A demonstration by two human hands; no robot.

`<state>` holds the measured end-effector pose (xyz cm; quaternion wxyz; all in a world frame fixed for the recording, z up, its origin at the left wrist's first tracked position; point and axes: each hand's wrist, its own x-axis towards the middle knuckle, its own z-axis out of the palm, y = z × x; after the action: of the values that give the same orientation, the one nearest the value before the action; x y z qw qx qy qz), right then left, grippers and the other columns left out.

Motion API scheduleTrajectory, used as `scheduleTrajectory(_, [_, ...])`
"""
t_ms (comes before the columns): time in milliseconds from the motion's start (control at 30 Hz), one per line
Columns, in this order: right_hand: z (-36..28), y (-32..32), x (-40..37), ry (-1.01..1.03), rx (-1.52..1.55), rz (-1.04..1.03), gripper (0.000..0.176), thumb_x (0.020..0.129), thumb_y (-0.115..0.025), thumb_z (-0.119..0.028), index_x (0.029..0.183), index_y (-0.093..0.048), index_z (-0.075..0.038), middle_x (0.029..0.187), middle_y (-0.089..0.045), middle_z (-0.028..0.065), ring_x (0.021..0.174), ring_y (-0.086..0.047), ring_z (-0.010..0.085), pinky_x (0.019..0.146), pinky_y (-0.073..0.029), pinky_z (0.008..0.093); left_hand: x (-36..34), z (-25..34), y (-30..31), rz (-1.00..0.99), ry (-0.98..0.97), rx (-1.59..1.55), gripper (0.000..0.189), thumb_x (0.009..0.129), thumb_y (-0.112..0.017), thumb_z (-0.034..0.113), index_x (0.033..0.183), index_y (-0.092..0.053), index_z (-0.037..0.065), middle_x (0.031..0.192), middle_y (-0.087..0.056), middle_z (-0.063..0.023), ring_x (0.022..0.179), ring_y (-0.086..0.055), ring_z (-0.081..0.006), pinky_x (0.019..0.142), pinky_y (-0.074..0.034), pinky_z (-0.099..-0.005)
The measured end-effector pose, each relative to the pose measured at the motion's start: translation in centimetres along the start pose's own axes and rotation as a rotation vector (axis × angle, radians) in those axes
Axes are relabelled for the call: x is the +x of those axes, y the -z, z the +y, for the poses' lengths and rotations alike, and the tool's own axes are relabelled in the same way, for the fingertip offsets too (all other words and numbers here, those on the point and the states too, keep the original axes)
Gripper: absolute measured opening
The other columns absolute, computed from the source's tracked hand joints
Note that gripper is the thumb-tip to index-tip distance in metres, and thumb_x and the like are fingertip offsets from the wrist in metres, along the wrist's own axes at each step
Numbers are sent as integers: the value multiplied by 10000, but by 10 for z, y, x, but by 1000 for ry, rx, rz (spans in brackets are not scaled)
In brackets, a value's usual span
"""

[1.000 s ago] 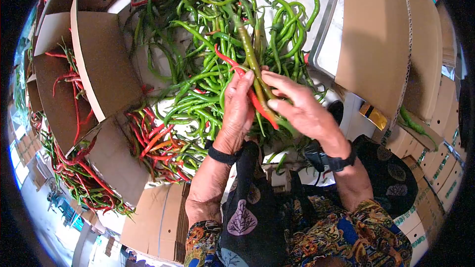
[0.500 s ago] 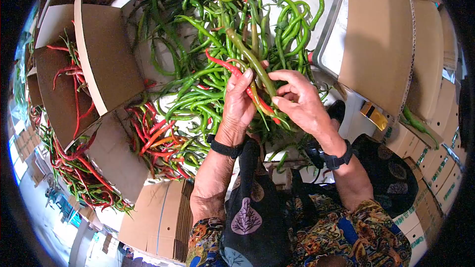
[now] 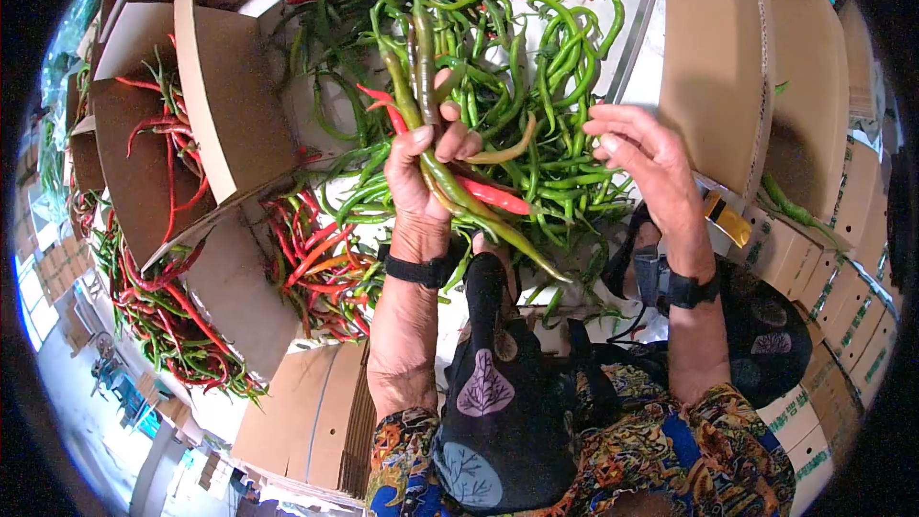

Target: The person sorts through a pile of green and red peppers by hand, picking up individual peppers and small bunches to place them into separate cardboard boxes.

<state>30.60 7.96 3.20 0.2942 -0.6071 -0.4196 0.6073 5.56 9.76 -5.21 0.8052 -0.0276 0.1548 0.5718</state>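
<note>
My left hand (image 3: 428, 158) is wrapped round a small bunch of long chili peppers above the pile. In the bunch are a red pepper (image 3: 493, 195), a long green-brown pepper (image 3: 498, 226) slanting down to the right, and a dark pepper (image 3: 427, 62) pointing up. My right hand (image 3: 646, 158) is off to the right, its fingers apart and bent, with nothing visible between them. Beneath both hands spreads a heap of green peppers (image 3: 574, 67). Several red and orange peppers (image 3: 321, 258) lie at the heap's lower left.
An open cardboard box (image 3: 235, 86) holding red peppers stands at the left, with more mixed peppers (image 3: 182, 335) below it. Another open box (image 3: 713, 67) is at the right. Flattened cardboard (image 3: 306, 416) is stacked at lower left. Yellow tape (image 3: 728, 220) lies at the right.
My right hand has let go of the peppers and moved right, its fingers spreading. My left hand has shifted left with the bunch, which now includes more visible long peppers.
</note>
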Motion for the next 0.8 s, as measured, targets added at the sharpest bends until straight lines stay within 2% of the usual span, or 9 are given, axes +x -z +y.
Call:
scheduleTrajectory(67, [3,0,-1,-26,0,-10,343,933,-553,-173,1236,-549,-11,1119,-636,109,923,-617,156,811,-492,280,-3,9,-9,-70,-40,-9,693,785,-585,89,1394,-292,-63,974,-578,-57,562,-415,-57,591,-371,-231])
scheduleTrajectory(200, [12,-23,-7,-58,80,-165,361,921,-577,-224,1222,-562,-26,1080,-653,98,910,-610,128,773,-484,263,-7,18,-23,-64,-94,-161,665,790,-598,118,1372,-325,-50,922,-584,-89,532,-435,-73,568,-376,-252])
scheduleTrajectory(400, [-13,-48,-19,-100,200,-327,408,910,-607,-221,1253,-534,-13,1115,-640,78,958,-583,126,829,-473,267,-16,39,-41,-164,-65,-142,598,799,-598,127,1332,-366,-18,899,-583,-98,494,-426,-66,515,-359,-233])
scheduleTrajectory(500, [-30,-65,-23,17,327,-284,375,895,-638,-170,1219,-560,3,1066,-649,60,932,-583,96,823,-480,256,-19,43,-49,-209,-51,-96,576,798,-608,148,1314,-398,2,880,-575,-83,475,-417,-59,505,-361,-231])
scheduleTrajectory(600, [-43,-82,-22,88,286,-303,283,882,-654,-108,1143,-617,-5,1006,-657,35,885,-584,69,798,-492,244,-22,45,-56,-274,-43,9,568,792,-619,171,1305,-427,24,839,-551,-50,451,-404,-50,497,-366,-230])
scheduleTrajectory(633, [-53,-89,-25,101,267,-235,178,871,-651,-55,1040,-662,0,915,-656,21,813,-583,56,738,-494,235,-23,44,-59,-255,-48,17,590,784,-633,173,1315,-419,30,819,-536,-40,440,-400,-49,498,-368,-228])
scheduleTrajectory(667, [-54,-90,-27,153,184,-210,167,869,-651,-55,1024,-663,4,897,-651,22,805,-583,61,728,-493,239,-24,44,-65,-270,-45,15,560,799,-625,118,1302,-399,25,808,-475,-9,468,-413,-34,529,-421,-239])
scheduleTrajectory(767, [-54,-103,-24,376,35,-149,122,854,-653,-46,956,-665,19,824,-626,35,758,-581,78,679,-479,250,-26,51,-74,-122,-66,172,603,780,-654,121,1319,-395,44,856,-498,-40,614,-454,-83,571,-451,-256])
scheduleTrajectory(800, [-55,-104,-25,377,20,-195,173,859,-649,-52,1019,-656,11,887,-663,55,785,-600,88,708,-489,248,-27,58,-77,-59,-67,251,618,767,-667,120,1320,-400,45,889,-518,-59,672,-466,-106,578,-458,-260])
